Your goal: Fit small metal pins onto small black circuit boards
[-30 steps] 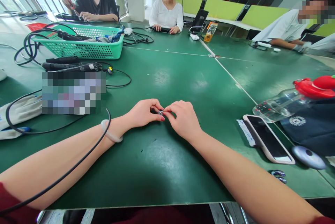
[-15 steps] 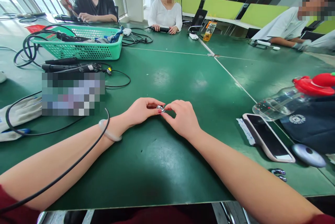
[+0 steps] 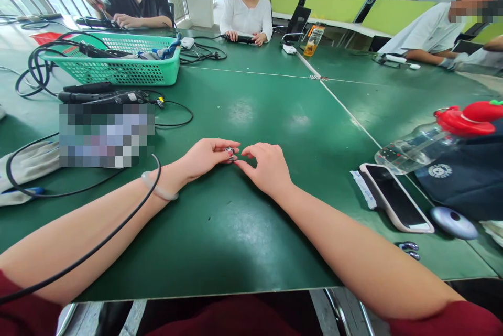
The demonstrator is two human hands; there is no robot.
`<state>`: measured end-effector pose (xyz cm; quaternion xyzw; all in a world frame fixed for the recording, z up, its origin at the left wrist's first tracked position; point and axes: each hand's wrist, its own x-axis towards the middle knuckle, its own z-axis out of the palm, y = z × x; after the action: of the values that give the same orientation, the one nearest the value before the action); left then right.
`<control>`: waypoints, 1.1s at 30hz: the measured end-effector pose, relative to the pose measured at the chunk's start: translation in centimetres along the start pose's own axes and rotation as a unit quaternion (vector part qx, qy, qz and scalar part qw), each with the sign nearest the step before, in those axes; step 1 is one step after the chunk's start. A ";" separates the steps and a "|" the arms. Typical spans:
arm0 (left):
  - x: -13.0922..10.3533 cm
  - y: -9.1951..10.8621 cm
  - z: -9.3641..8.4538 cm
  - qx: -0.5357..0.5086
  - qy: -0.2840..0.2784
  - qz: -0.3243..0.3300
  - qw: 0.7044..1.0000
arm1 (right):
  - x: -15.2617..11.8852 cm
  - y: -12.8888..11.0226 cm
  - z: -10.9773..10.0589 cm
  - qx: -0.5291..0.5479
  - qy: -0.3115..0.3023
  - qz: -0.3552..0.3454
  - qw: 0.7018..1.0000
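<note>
My left hand (image 3: 204, 158) is closed, pinching a small silvery metal piece (image 3: 230, 150) between its thumb and fingertips. The piece is too small and too covered by the fingers for me to tell its kind. Just to its right is my right hand (image 3: 269, 169), with thumb and forefinger parted and no thing visible between them. The right thumb tip comes close to the left fingertips; whether it touches the piece I cannot tell. Both hands are low over the green table (image 3: 255, 220).
Left: a green basket (image 3: 121, 71) of cables, black devices (image 3: 106, 96), gloves (image 3: 31, 163), and a loose black cable crossing my left forearm. Right: a phone (image 3: 396, 197), clear bottle (image 3: 416, 147), dark bag (image 3: 463, 179), mouse-like oval object (image 3: 454, 222). Several people sit around the table.
Both hands were pinching at the metal piece before. The right fingers have now parted from it, and the piece stays in my left hand. The whole view has shifted slightly.
</note>
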<state>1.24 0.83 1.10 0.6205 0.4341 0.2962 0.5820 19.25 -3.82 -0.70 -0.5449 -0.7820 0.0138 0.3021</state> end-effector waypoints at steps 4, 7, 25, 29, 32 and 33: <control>0.6 -0.4 -2.8 0.273 0.157 0.040 0.948 | 0.1 0.7 -0.3 0.034 -0.002 0.046 0.998; 0.7 -0.6 -5.4 0.495 0.255 0.043 0.829 | 0.1 1.2 -0.7 0.056 -0.005 0.072 0.996; 1.4 -1.2 -8.9 0.465 0.323 -0.023 0.824 | -0.1 1.8 -0.8 0.090 -0.008 0.110 0.990; 2.0 -1.9 -9.3 0.341 0.330 -0.016 0.880 | -0.1 1.8 -0.6 0.114 -0.017 0.102 0.988; 2.4 -2.0 -8.7 0.341 0.284 0.004 0.896 | -0.1 1.5 -0.5 0.129 -0.029 0.084 0.988; 2.4 -1.9 -8.1 0.347 0.254 0.013 0.903 | -0.1 1.4 -0.4 0.132 -0.035 0.078 0.988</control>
<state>-5.10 6.57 0.10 0.6923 0.6345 0.2821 0.1964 20.70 -3.46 -0.93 -0.5587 -0.7387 0.1588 0.3419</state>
